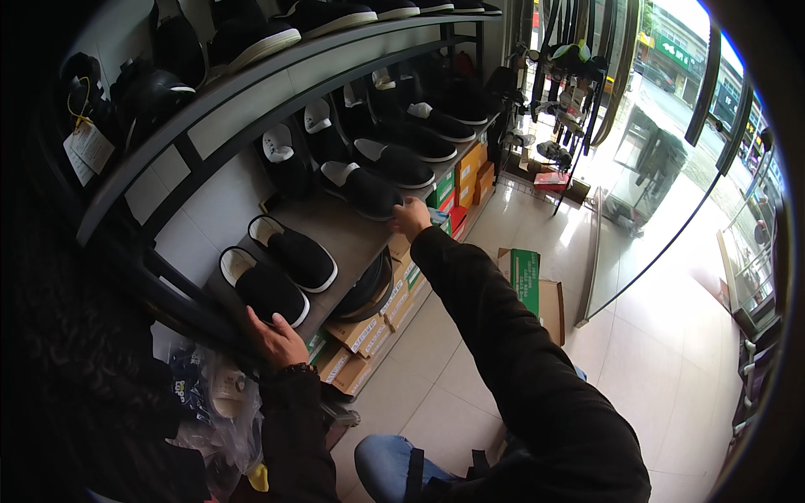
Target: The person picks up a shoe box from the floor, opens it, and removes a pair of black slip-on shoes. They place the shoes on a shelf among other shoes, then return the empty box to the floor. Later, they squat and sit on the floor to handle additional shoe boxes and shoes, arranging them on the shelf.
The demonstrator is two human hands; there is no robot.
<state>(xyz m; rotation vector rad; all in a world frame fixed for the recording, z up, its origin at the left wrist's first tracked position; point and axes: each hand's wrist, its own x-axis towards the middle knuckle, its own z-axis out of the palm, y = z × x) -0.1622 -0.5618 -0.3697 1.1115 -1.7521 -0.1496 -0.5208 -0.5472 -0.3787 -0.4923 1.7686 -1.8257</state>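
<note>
Black slip-on shoes with white soles stand on a grey shelf point(352, 242). At the shelf's near end, my left hand point(277, 336) rests by the toe of the nearest shoe point(267, 292), thumb against its side, fingers spread and not wrapped around it. Beside that shoe is its black mate point(295, 254). My right hand point(410, 217) is at the shelf's front edge, at the toe of another black slip-on point(361, 192). Its fingers are curled; whether they grip the toe cannot be told. More black shoes point(396, 162) stand farther along, some with white paper inside.
An upper shelf point(277, 72) holds more shoes. Shoe boxes point(377, 333) are stacked below the lower shelf, near a round dark object point(365, 292). An opened green and brown box point(525, 280) lies on the tiled floor. A glass door point(654, 163) and a rack point(560, 119) stand beyond.
</note>
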